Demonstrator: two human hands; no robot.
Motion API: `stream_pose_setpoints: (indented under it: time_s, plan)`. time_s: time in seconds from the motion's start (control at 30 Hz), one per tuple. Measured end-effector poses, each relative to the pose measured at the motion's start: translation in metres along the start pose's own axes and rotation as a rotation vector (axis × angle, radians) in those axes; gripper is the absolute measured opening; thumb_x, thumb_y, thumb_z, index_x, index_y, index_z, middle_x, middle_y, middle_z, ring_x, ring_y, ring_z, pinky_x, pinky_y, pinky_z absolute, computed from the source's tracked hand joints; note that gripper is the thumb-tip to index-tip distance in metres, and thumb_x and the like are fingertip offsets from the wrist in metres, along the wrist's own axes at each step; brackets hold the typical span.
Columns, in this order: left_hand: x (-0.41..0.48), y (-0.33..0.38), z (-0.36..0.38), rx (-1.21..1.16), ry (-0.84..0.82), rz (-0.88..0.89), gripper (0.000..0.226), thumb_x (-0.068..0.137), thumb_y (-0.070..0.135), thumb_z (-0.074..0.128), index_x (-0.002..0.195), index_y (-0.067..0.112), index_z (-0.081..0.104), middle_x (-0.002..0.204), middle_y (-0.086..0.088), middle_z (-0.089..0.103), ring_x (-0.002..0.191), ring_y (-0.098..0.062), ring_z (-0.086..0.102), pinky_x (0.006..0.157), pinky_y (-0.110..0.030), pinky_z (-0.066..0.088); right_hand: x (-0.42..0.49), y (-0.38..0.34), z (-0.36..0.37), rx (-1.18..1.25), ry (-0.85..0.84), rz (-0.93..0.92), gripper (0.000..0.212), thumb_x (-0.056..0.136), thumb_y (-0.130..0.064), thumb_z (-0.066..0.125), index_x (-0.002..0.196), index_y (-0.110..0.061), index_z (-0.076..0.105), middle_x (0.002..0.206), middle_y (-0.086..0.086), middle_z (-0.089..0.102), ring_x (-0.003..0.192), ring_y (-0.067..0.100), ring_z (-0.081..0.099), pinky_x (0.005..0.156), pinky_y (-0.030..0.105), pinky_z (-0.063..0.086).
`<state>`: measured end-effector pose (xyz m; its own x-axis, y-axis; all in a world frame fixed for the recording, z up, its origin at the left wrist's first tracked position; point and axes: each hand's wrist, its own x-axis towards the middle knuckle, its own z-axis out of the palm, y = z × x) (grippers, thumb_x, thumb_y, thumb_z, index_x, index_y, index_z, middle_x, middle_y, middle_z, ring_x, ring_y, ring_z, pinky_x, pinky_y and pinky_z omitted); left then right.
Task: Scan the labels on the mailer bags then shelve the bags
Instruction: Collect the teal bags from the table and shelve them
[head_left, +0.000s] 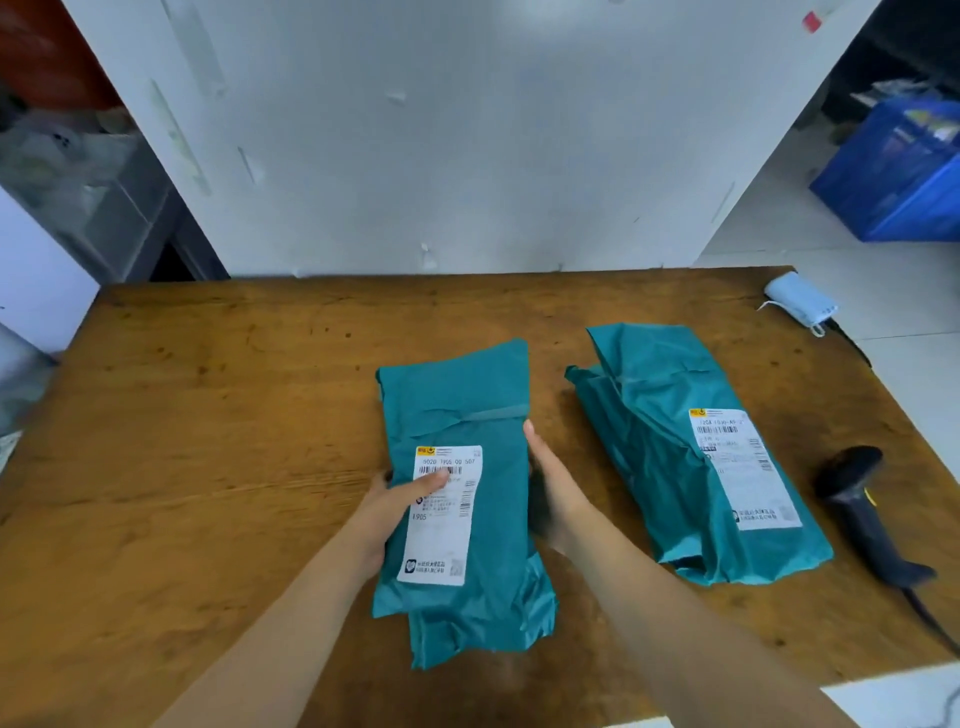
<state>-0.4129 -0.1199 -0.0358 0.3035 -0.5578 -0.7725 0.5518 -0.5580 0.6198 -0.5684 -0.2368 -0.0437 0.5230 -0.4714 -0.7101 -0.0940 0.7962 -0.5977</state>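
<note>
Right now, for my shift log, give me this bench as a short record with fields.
held bag: teal, label up, between both hands
left hand: grips it, thumb on label
right hand: along its right edge
second bag: flat on table, untouched, printed side up
scanner: on table, right of second bag

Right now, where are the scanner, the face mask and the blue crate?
scanner (868, 522), head view, on its handle.
face mask (800, 301), head view, on its folded middle.
blue crate (893, 182), head view, on its side wall.
</note>
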Motion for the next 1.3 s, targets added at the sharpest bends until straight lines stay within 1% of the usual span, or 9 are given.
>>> stream_pose_setpoints:
  time_s: [0.1,0.23,0.43,0.67,0.83,0.93,1.03,1.17,1.3]
  plan:
    - [0.001,0.001,0.006,-0.026,-0.094,-0.003,0.067,0.066,0.026,0.083,0.126,0.009,0.055,0.101,-0.013,0.074,0.078,-0.025,0.073,0.059,-0.030,0.057,0.001,0.000,0.009,-0.049,-0.099,0.006,0.068,0.071,-0.061,0.067,0.126,-0.022,0.062,0.124,0.006,0.068,0.117,0.026,0.062,0.104,0.044,0.044]
    - [-0.011,0.017,0.009,-0.099,-0.209,0.008,0.029,0.079,0.021,0.070,0.104,0.006,0.067,0.084,-0.011,0.075,0.068,-0.024,0.072,0.056,-0.030,0.057,0.008,-0.005,0.014,-0.075,-0.041,-0.023,0.050,0.083,-0.047,0.063,0.122,-0.017,0.065,0.116,0.011,0.071,0.111,0.030,0.065,0.102,0.044,0.047]
    - [-0.046,0.079,0.035,-0.076,-0.290,0.236,0.013,0.083,0.021,0.064,0.091,0.011,0.068,0.080,-0.008,0.074,0.062,-0.019,0.071,0.056,-0.028,0.057,-0.009,-0.061,0.020,-0.019,0.070,-0.304,0.097,0.046,-0.057,0.088,0.129,-0.016,0.057,0.122,0.009,0.068,0.113,0.028,0.065,0.104,0.049,0.046]
    - [-0.122,0.158,0.145,0.062,-0.523,0.634,0.012,0.091,0.021,0.051,0.088,0.014,0.061,0.063,0.002,0.073,0.054,-0.012,0.068,0.048,-0.018,0.053,-0.119,-0.173,-0.027,0.008,-0.001,-0.662,0.091,0.060,-0.054,0.082,0.136,-0.018,0.049,0.130,0.008,0.063,0.119,0.027,0.061,0.105,0.046,0.044]
    - [-0.180,0.146,0.280,0.282,-0.777,0.769,0.018,0.089,0.029,0.054,0.105,0.022,0.060,0.081,0.004,0.075,0.071,-0.013,0.071,0.058,-0.022,0.055,-0.236,-0.204,-0.130,0.046,0.197,-0.861,0.097,0.051,-0.061,0.083,0.133,-0.018,0.053,0.127,0.008,0.066,0.117,0.027,0.062,0.105,0.047,0.045]
    - [-0.223,0.109,0.379,0.369,-0.926,0.811,0.022,0.081,0.035,0.063,0.100,0.024,0.065,0.089,0.002,0.076,0.077,-0.015,0.072,0.065,-0.028,0.055,-0.321,-0.201,-0.215,0.063,0.295,-0.981,0.080,0.065,-0.056,0.076,0.131,-0.013,0.057,0.126,0.011,0.066,0.118,0.029,0.061,0.104,0.045,0.046]
    - [-0.265,0.055,0.481,0.397,-1.027,0.768,0.018,0.084,0.032,0.059,0.088,0.017,0.068,0.074,0.000,0.076,0.064,-0.013,0.072,0.062,-0.027,0.054,-0.408,-0.189,-0.308,0.132,0.390,-1.051,0.077,0.067,-0.050,0.074,0.132,-0.013,0.057,0.125,0.012,0.066,0.119,0.030,0.061,0.103,0.044,0.048]
    - [-0.314,-0.015,0.602,0.375,-1.151,0.696,0.030,0.092,0.027,0.050,0.111,0.008,0.061,0.075,-0.001,0.075,0.063,-0.014,0.072,0.051,-0.021,0.054,-0.509,-0.169,-0.422,0.119,0.579,-1.049,0.076,0.060,-0.054,0.077,0.126,-0.020,0.062,0.122,0.007,0.069,0.115,0.028,0.063,0.103,0.045,0.047]
    - [-0.345,-0.072,0.703,0.403,-1.244,0.572,0.022,0.092,0.027,0.049,0.096,0.013,0.065,0.073,-0.002,0.076,0.062,-0.015,0.072,0.051,-0.022,0.055,-0.578,-0.155,-0.518,0.185,0.727,-1.049,0.077,0.056,-0.054,0.080,0.124,-0.022,0.063,0.118,0.006,0.071,0.111,0.028,0.065,0.102,0.047,0.048]
